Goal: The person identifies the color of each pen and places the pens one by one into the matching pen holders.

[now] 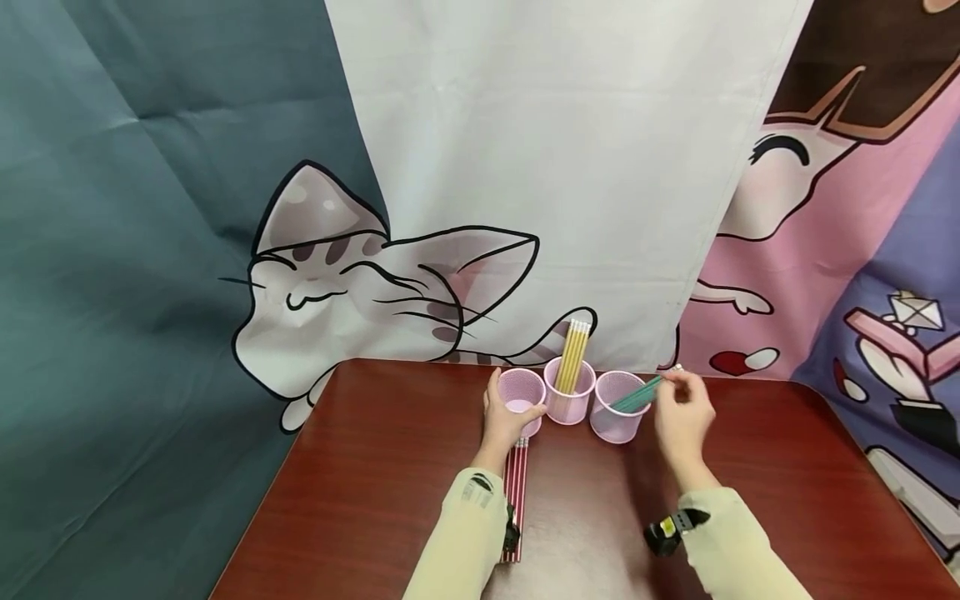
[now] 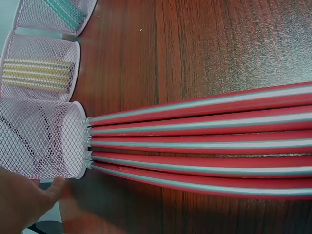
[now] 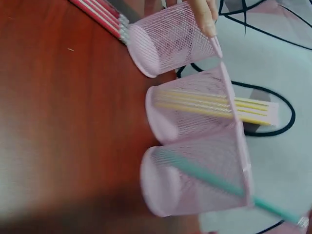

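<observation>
Five red pencils (image 2: 204, 144) are lying on the table (image 1: 588, 517). Beyond, the left hand (image 1: 504, 423) is gripping the left cup (image 1: 521, 402); the right hand (image 1: 684, 417), seemingly filling the right cup (image 1: 617, 428), is pinching green pencils (image 1: 636, 398), likely needing release next. The middle cup (image 1: 567, 411) is holding yellow pencils (image 1: 573, 358).

My head feed sits high behind the desk (image 1: 375, 467), facing forward and down: widest and farthest back, printed backdrop (image 1: 562, 167) up top, left hand (image 1: 513, 414) and right hand (image 1: 684, 417) both in frame. My left wrist feed is rolled sideways, very near, low along the red pencils (image 2: 204, 141), with pink mesh cups (image 2: 44, 136) at its left edge. My right wrist feed, also rolled, stands a bit farther off, facing the cups side-on, rims toward picture right. Both wrist feeds share all three cups and the pencils' metal-tipped ends.
</observation>
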`<state>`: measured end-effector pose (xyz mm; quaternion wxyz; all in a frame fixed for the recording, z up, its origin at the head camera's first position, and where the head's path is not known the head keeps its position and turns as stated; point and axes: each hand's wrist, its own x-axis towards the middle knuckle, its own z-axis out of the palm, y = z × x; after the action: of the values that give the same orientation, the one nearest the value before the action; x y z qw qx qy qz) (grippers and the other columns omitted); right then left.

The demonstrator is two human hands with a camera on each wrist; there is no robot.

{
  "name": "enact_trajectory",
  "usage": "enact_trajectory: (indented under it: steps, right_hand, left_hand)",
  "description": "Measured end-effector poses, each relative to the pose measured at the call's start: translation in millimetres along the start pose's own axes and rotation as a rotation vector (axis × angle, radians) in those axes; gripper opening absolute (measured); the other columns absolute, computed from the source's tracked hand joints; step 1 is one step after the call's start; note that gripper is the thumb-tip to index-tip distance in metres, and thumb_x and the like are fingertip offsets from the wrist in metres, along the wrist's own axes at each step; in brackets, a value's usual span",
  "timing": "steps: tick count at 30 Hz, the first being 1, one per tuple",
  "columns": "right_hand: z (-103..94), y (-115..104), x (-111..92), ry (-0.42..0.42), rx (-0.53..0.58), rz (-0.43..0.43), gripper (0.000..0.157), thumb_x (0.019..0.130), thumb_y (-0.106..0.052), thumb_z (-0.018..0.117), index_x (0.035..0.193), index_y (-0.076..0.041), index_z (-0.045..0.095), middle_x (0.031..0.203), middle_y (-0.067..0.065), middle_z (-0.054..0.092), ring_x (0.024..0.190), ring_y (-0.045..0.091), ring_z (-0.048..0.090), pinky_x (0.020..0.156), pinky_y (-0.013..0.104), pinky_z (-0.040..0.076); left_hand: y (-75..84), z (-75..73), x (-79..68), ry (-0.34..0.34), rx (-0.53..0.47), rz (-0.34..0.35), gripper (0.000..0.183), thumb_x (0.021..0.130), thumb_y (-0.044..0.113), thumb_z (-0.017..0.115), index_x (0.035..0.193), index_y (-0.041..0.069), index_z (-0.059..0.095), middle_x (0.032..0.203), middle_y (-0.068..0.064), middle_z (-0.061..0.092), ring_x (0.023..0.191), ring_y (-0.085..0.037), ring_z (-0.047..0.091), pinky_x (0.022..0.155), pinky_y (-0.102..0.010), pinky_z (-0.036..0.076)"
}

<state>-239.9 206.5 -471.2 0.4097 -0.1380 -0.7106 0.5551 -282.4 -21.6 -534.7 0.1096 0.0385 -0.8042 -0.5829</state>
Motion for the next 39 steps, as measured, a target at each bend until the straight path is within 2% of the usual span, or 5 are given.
enact_trajectory:
  steps: [8, 13, 23, 30, 39]
  right_hand:
    - [-18.3, 43, -12, -0.267, 0.048, 0.382, 0.059, 0.082, -0.017, 0.066, 0.127, 0.001, 0.033, 0.117, 0.019, 0.044, 0.101, 0.019, 0.045, 0.081, 0.025, 0.041]
    - [-7.2, 80, -6, -0.609, 0.033, 0.310, 0.095, 0.076, -0.030, 0.075, 0.139, 0.008, 0.014, 0.131, 0.033, 0.034, 0.120, 0.035, 0.039, 0.098, 0.039, 0.035]
    - [11.2, 67, -3, -0.622, 0.092, 0.335, 0.099, 0.070, -0.005, 0.077, 0.140, 0.001, 0.006, 0.136, 0.026, 0.024, 0.120, 0.032, 0.032, 0.105, 0.036, 0.023]
    - [13.9, 94, 1, -0.620, 0.107, 0.295, 0.104, 0.072, -0.011, 0.078, 0.144, -0.004, 0.003, 0.142, 0.020, 0.020, 0.121, 0.021, 0.033, 0.104, 0.023, 0.023]
    - [24.3, 142, 7, -0.617, 0.186, 0.270, 0.100, 0.062, -0.036, 0.085, 0.139, -0.019, 0.023, 0.132, 0.007, 0.037, 0.112, 0.014, 0.041, 0.092, 0.018, 0.033]
  left_hand:
    - [-0.3, -8.4, 0.9, 0.027, 0.032, 0.004, 0.115, 0.053, 0.024, 0.090, 0.145, 0.025, 0.021, 0.137, -0.018, 0.035, 0.121, -0.034, 0.041, 0.100, -0.046, 0.034]
    - [0.4, -14.0, 1.5, 0.019, 0.081, 0.007, 0.113, 0.058, 0.031, 0.088, 0.147, 0.023, 0.019, 0.137, -0.018, 0.036, 0.121, -0.036, 0.040, 0.099, -0.049, 0.034]
    - [-46.8, -48.4, 7.6, 0.249, -0.325, 0.137, 0.037, 0.099, 0.019, 0.035, 0.121, -0.004, 0.053, 0.120, -0.016, 0.059, 0.120, -0.030, 0.046, 0.099, -0.043, 0.035]
    - [-40.1, -71.4, -19.3, 0.105, -0.081, -0.058, 0.031, 0.082, -0.013, 0.034, 0.068, -0.005, 0.060, 0.067, -0.015, 0.065, 0.059, -0.030, 0.063, 0.047, -0.031, 0.050]
    - [-38.1, -61.4, -33.1, -0.191, 0.512, -0.089, 0.011, 0.078, 0.016, 0.056, 0.068, 0.012, 0.058, 0.068, -0.002, 0.059, 0.064, -0.018, 0.056, 0.058, -0.032, 0.045]
